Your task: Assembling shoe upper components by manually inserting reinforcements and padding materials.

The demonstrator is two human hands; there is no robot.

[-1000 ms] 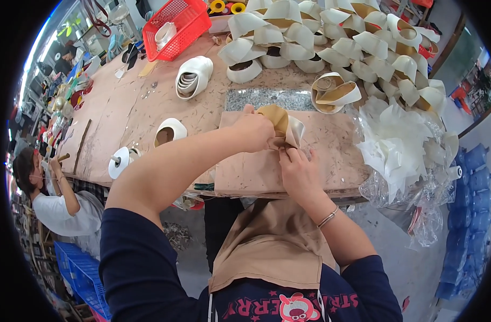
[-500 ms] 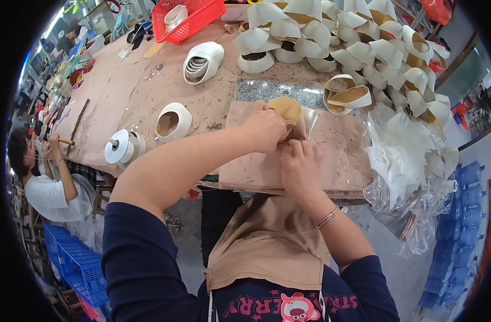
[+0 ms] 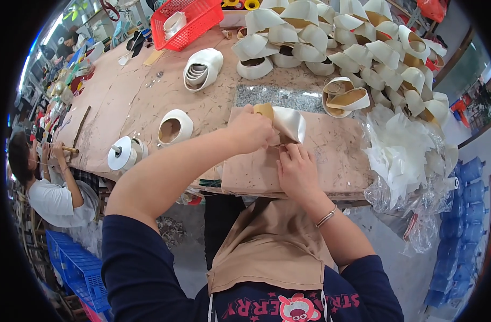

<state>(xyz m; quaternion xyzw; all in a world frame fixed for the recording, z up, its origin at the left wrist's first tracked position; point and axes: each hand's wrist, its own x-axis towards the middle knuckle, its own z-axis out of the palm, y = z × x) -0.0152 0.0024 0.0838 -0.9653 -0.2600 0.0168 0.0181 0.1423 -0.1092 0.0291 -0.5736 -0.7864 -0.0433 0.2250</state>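
Observation:
A white shoe upper [image 3: 291,123] with a tan lining is between my hands, over the pinkish-brown work surface. My left hand [image 3: 252,130] is closed on its left side, beside the exposed lining. From below, my right hand [image 3: 298,169] is closed on the near edge of the same upper, its fingertips pressed against it. My fingers hide part of the upper. Behind it lies a speckled stone slab [image 3: 280,96]. To the right of the slab rests another white upper [image 3: 345,96] with its tan lining showing.
Many white uppers [image 3: 304,40] are heaped at the back right. White sheets in clear plastic [image 3: 398,155] hang over the right edge. Leftward are a white upper [image 3: 175,127], a nested stack [image 3: 202,70], a white spool [image 3: 122,153] and a red basket [image 3: 202,24]. A co-worker [image 3: 57,188] sits far left.
The upper has turned, so its white outside now shows more and its tan lining less. My left hand has shifted slightly left. The right hand stays at the near edge.

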